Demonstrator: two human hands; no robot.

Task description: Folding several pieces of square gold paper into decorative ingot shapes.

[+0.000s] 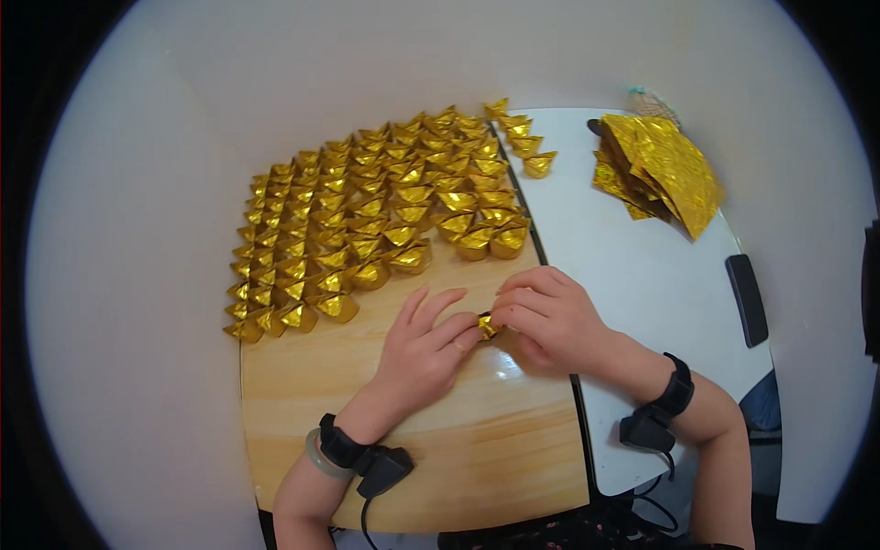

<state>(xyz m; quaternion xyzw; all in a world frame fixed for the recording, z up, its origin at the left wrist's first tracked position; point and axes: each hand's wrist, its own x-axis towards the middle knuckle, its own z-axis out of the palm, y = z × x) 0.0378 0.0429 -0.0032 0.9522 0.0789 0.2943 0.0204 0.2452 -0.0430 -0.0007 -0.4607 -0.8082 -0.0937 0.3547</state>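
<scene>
Both your hands pinch one small gold foil piece [487, 324] at the desk's [367, 403] centre: left hand [424, 353] fingers closed on it, right hand [550, 316] likewise. You seem mid-fold. Finished gold ingots [367, 215] lie at eleven o'clock, foil sheets [660, 170] at one.

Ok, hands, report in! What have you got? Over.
Left hand and right hand both pinching one gold paper piece. Folded rows behind it. Nothing in the way.
</scene>
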